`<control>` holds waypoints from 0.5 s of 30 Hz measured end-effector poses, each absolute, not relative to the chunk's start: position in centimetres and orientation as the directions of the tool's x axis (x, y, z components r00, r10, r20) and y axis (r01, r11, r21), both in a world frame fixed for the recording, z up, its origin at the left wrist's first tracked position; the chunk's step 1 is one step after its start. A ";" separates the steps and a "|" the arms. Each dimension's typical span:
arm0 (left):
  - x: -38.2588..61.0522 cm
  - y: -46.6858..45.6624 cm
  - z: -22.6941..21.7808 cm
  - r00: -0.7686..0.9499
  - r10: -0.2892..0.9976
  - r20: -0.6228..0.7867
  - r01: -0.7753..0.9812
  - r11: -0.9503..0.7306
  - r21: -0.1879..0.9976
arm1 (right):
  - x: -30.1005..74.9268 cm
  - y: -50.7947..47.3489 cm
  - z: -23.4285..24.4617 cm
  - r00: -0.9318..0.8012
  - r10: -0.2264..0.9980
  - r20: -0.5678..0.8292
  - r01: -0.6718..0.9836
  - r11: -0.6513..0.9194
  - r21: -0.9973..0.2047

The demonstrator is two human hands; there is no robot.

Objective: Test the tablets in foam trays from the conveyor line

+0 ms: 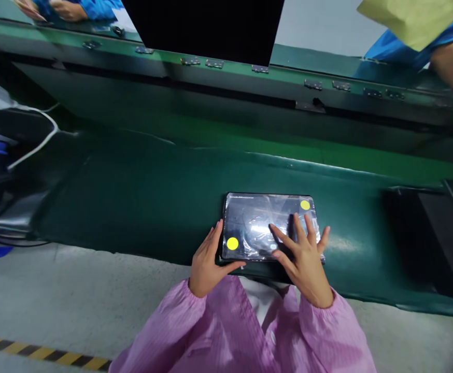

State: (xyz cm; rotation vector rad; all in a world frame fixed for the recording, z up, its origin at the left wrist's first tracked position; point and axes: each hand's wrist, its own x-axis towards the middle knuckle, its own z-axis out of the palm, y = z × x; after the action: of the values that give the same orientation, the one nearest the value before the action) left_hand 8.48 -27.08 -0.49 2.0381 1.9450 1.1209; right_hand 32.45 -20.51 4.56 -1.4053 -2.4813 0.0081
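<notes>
A dark tablet [263, 220] with a shiny film and two yellow round stickers lies flat on the green mat [141, 197] near its front edge. My left hand [208, 264] grips the tablet's left edge, thumb under the near side and fingers along the side. My right hand [304, 254] rests flat on the right part of the screen with its fingers spread. Both arms wear pink sleeves.
A green conveyor frame [226, 83] runs across the back, with a large black panel [207, 26] standing on it. Other people's hands in blue sleeves work at the far left [71, 8] and far right [452, 67]. Dark equipment with a white cable [36, 145] sits left; a black tray [444, 228] right.
</notes>
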 end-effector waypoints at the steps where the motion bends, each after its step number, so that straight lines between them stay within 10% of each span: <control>1: 8.5 -27.1 -0.5 -0.092 0.901 0.424 0.821 -0.172 0.545 | 32.1 -20.6 4.5 -0.483 0.840 0.248 0.839 0.525 -0.144; 15: 8.4 -27.2 -0.9 -0.085 0.917 0.390 0.819 -0.158 0.552 | 30.4 -23.0 5.0 -0.651 0.684 0.329 0.658 0.725 -0.205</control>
State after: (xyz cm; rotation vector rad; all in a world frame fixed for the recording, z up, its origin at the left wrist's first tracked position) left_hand 8.35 -27.16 -0.87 2.0255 1.9423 1.0715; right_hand 30.41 -22.98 4.97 -1.0358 -2.5455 0.0945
